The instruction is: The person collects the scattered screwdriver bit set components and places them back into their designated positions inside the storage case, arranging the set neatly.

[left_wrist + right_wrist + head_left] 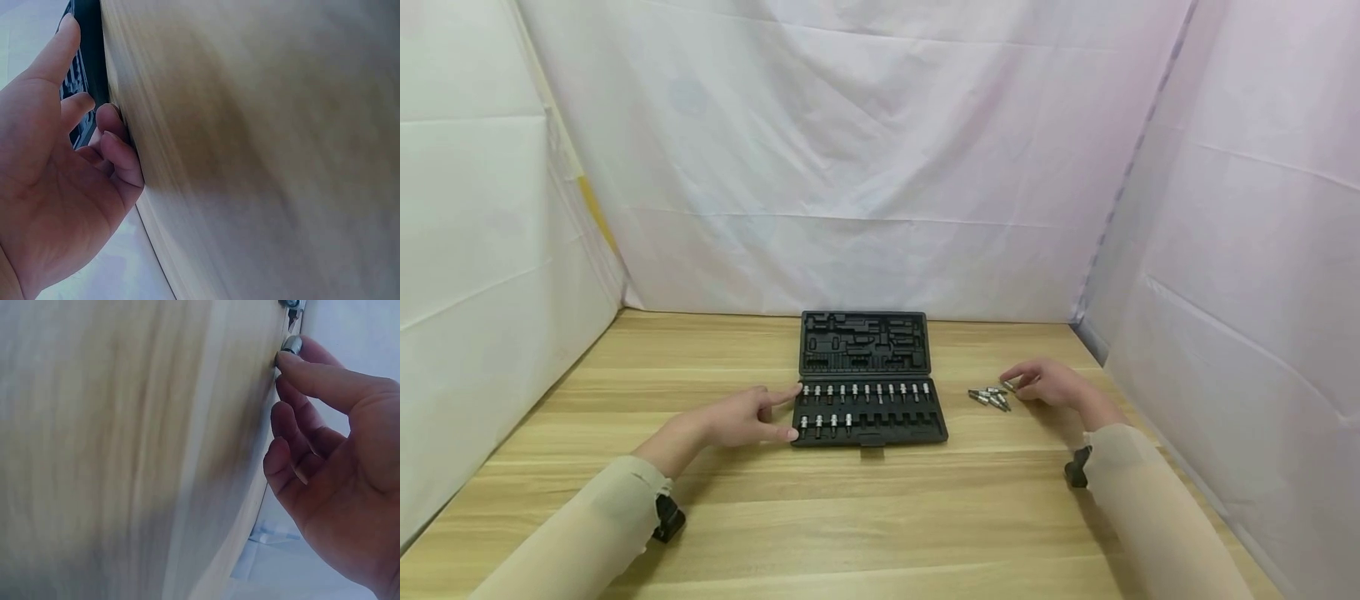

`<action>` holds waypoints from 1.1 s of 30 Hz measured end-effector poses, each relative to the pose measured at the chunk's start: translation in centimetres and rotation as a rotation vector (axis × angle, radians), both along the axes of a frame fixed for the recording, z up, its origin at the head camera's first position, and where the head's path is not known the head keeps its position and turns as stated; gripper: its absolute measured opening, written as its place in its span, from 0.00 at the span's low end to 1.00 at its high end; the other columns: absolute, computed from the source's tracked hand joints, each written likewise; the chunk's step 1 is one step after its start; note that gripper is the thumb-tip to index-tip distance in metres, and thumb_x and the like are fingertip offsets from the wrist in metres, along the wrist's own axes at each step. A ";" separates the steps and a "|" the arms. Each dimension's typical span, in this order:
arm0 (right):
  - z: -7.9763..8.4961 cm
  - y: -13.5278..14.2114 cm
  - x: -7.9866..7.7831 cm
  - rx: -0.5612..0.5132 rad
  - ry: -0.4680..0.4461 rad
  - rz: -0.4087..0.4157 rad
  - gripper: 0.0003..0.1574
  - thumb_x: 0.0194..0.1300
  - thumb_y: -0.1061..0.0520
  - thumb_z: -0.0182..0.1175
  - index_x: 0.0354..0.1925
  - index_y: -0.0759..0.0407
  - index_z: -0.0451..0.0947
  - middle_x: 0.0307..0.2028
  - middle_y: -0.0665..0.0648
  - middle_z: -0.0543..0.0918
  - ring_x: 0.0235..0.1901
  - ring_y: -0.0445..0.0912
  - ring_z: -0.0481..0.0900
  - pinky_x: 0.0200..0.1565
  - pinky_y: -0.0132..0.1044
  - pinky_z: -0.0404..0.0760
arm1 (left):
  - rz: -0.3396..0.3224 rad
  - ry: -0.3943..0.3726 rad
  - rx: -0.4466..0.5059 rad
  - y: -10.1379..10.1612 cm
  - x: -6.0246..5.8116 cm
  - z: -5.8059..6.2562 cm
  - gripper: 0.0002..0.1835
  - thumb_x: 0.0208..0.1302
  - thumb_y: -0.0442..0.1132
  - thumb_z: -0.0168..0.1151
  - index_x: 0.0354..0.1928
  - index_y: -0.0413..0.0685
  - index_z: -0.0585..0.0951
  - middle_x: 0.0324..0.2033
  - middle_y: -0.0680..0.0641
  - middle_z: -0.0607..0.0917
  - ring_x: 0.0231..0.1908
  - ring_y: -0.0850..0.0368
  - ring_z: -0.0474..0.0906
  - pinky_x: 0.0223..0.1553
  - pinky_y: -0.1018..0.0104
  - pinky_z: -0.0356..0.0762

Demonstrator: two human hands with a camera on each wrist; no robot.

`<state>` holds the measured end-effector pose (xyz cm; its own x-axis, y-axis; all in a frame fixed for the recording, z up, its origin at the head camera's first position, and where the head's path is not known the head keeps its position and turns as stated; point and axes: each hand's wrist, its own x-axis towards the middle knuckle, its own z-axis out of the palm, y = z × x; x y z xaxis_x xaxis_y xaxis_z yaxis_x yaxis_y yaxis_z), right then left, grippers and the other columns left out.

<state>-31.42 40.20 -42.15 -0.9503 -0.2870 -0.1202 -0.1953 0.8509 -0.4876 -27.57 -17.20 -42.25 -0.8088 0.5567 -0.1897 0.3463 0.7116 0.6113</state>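
Observation:
A black plastic case [871, 437] lies unfolded on the table, its lid [865, 343] toward the back curtain. Silver bit sockets [854, 392] fill the upper row of the base, and several more [833, 423] sit at the left of the lower row, beside bare slots. My left hand [741, 417] touches the case's left edge with thumb and forefinger extended and spread; its other fingers are bent in the left wrist view. To the right, my right hand [1051, 383] pinches a bit socket [292, 344] between thumb and forefinger, beside a small pile of loose bit sockets [992, 398].
The wooden table [850, 517] extends around the case on all sides. White curtains hang behind [865, 167], at the left [467, 208] and at the right [1247, 250]. A latch tab [872, 452] sticks out from the case's front edge.

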 end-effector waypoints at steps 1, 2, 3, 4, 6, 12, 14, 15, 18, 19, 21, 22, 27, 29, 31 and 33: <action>0.0 0.2 0.0 0.002 0.005 -0.002 0.21 0.73 0.62 0.68 0.62 0.57 0.88 0.54 0.68 0.90 0.55 0.61 0.86 0.60 0.60 0.82 | 0.002 0.000 0.001 0.0 0.0 0.0 0.49 0.72 0.59 0.73 0.88 0.58 0.61 0.41 0.45 0.76 0.39 0.53 0.71 0.41 0.58 0.74; -0.1 0.3 0.0 0.003 0.009 -0.010 0.20 0.73 0.62 0.68 0.61 0.57 0.89 0.52 0.67 0.90 0.53 0.59 0.86 0.58 0.57 0.83 | 0.004 0.000 0.000 0.0 0.0 0.0 0.49 0.72 0.60 0.73 0.88 0.58 0.61 0.41 0.45 0.76 0.38 0.53 0.71 0.41 0.58 0.74; -0.1 0.5 0.0 0.004 0.014 -0.011 0.19 0.73 0.62 0.68 0.60 0.58 0.89 0.51 0.66 0.90 0.51 0.58 0.86 0.56 0.55 0.84 | 0.005 0.000 0.001 0.0 0.0 0.0 0.49 0.72 0.60 0.73 0.88 0.58 0.61 0.41 0.45 0.76 0.38 0.53 0.71 0.41 0.59 0.74; -0.1 0.6 0.1 0.004 0.016 -0.015 0.18 0.73 0.62 0.68 0.59 0.58 0.89 0.50 0.65 0.90 0.50 0.56 0.86 0.53 0.51 0.84 | 0.007 0.001 0.001 0.0 0.0 0.0 0.49 0.71 0.60 0.73 0.88 0.58 0.61 0.41 0.45 0.76 0.38 0.53 0.71 0.41 0.58 0.74; -0.2 0.8 0.1 0.006 0.020 -0.023 0.17 0.73 0.62 0.67 0.58 0.58 0.89 0.48 0.64 0.90 0.47 0.53 0.85 0.50 0.46 0.83 | 0.007 0.004 -0.001 0.0 0.0 0.0 0.50 0.71 0.60 0.74 0.87 0.58 0.61 0.41 0.45 0.76 0.38 0.53 0.71 0.41 0.59 0.74; -0.3 0.9 0.2 -0.044 0.052 -0.065 0.18 0.76 0.62 0.64 0.60 0.60 0.86 0.47 0.66 0.90 0.44 0.53 0.86 0.46 0.43 0.83 | 0.000 0.005 -0.006 0.0 0.0 0.0 0.50 0.71 0.60 0.73 0.87 0.58 0.61 0.41 0.45 0.77 0.39 0.53 0.72 0.43 0.58 0.75; -0.1 0.7 0.3 -0.079 0.080 -0.076 0.19 0.77 0.61 0.63 0.62 0.61 0.84 0.48 0.66 0.89 0.46 0.54 0.86 0.46 0.43 0.83 | -0.001 0.003 -0.005 0.0 -0.1 0.0 0.50 0.71 0.60 0.73 0.88 0.58 0.61 0.41 0.45 0.77 0.39 0.53 0.72 0.43 0.58 0.75; 0.1 0.5 0.3 -0.105 0.092 -0.077 0.19 0.77 0.60 0.63 0.63 0.61 0.84 0.48 0.67 0.89 0.46 0.55 0.86 0.47 0.44 0.83 | -0.001 0.001 -0.004 0.0 -0.1 0.0 0.50 0.71 0.60 0.73 0.88 0.58 0.61 0.41 0.45 0.77 0.39 0.53 0.72 0.43 0.58 0.75; 0.5 -0.3 0.3 -0.184 0.107 -0.078 0.21 0.79 0.59 0.63 0.65 0.62 0.82 0.49 0.67 0.88 0.49 0.55 0.88 0.50 0.43 0.85 | -0.002 0.000 -0.001 0.0 -0.1 0.0 0.50 0.71 0.60 0.73 0.88 0.57 0.60 0.41 0.45 0.76 0.39 0.53 0.71 0.42 0.58 0.74; 0.8 -0.6 0.3 -0.219 0.100 -0.070 0.22 0.79 0.59 0.63 0.66 0.63 0.81 0.50 0.68 0.88 0.50 0.55 0.89 0.51 0.43 0.87 | -0.002 -0.001 0.000 0.0 -0.1 0.0 0.50 0.71 0.60 0.73 0.88 0.57 0.60 0.41 0.45 0.76 0.39 0.53 0.71 0.41 0.58 0.74; 1.2 -1.4 0.5 -0.287 0.071 -0.053 0.24 0.80 0.60 0.63 0.69 0.66 0.79 0.53 0.72 0.87 0.51 0.58 0.90 0.53 0.46 0.90 | -0.002 -0.001 0.000 0.0 -0.2 -0.1 0.50 0.72 0.60 0.73 0.88 0.57 0.60 0.41 0.45 0.76 0.38 0.53 0.70 0.41 0.59 0.74; 1.4 -1.8 0.5 -0.313 0.055 -0.044 0.24 0.80 0.61 0.62 0.69 0.67 0.78 0.55 0.74 0.86 0.51 0.60 0.90 0.55 0.48 0.90 | -0.004 -0.001 0.001 0.0 -0.2 -0.1 0.50 0.72 0.60 0.73 0.88 0.57 0.60 0.41 0.45 0.76 0.38 0.53 0.70 0.41 0.59 0.74; 1.8 -3.8 0.4 -0.400 -0.003 -0.009 0.25 0.81 0.62 0.61 0.71 0.70 0.75 0.61 0.78 0.84 0.54 0.63 0.90 0.59 0.55 0.89 | -0.007 0.002 0.000 0.0 -0.2 0.0 0.50 0.72 0.60 0.73 0.88 0.55 0.60 0.41 0.45 0.76 0.38 0.53 0.71 0.41 0.59 0.74; 1.6 -4.7 0.3 -0.434 -0.021 -0.001 0.25 0.82 0.62 0.60 0.71 0.70 0.74 0.62 0.78 0.84 0.54 0.64 0.90 0.59 0.56 0.89 | -0.006 0.004 -0.005 0.0 -0.2 0.0 0.50 0.72 0.60 0.73 0.88 0.56 0.60 0.41 0.45 0.76 0.38 0.53 0.71 0.41 0.59 0.74; 1.5 -5.7 0.3 -0.460 -0.037 0.011 0.26 0.83 0.61 0.60 0.72 0.69 0.73 0.61 0.77 0.84 0.54 0.65 0.89 0.59 0.56 0.89 | -0.004 0.003 -0.006 0.0 -0.2 0.0 0.50 0.72 0.60 0.73 0.88 0.56 0.60 0.41 0.45 0.76 0.38 0.53 0.71 0.41 0.59 0.74; 1.5 -6.8 0.3 -0.491 -0.059 0.024 0.27 0.83 0.60 0.60 0.73 0.68 0.73 0.61 0.78 0.84 0.55 0.66 0.88 0.59 0.57 0.88 | -0.003 0.002 -0.007 0.0 -0.2 -0.1 0.50 0.72 0.61 0.73 0.88 0.56 0.60 0.41 0.45 0.76 0.38 0.53 0.71 0.41 0.59 0.74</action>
<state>-31.08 33.41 -40.63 -0.9383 -0.3452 -0.0188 -0.1721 0.5135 -0.8407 -27.78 -17.20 -42.31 -0.8075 0.5579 -0.1917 0.3500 0.7146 0.6057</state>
